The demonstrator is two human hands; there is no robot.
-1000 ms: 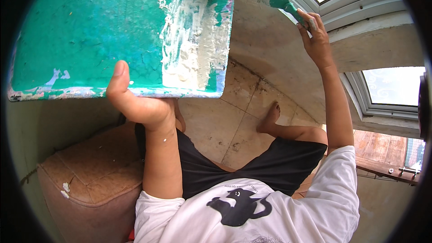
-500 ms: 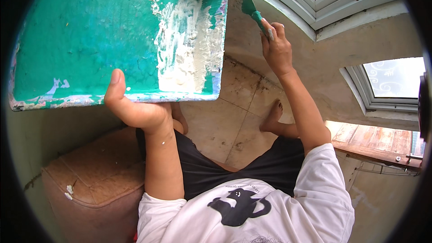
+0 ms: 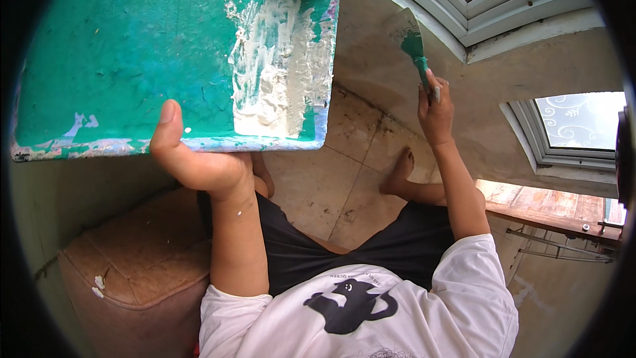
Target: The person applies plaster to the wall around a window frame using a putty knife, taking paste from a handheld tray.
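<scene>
Right hand [image 3: 435,114] lowered, gripping putty knife [image 3: 412,45] against wall, left hand [image 3: 199,159] raised, holding green tray [image 3: 132,59]

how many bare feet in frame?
2: one bare foot on the floor tiles below the right hand; another foot, mostly hidden, behind the left hand.

Your green plastic tray [image 3: 132,59] looks matt and scuffed, crusted with rough, dried white putty [image 3: 278,73]. The putty knife [image 3: 414,43] has a smeared metal blade, and the wall [image 3: 391,86] it meets looks dull, rough plaster.
</scene>
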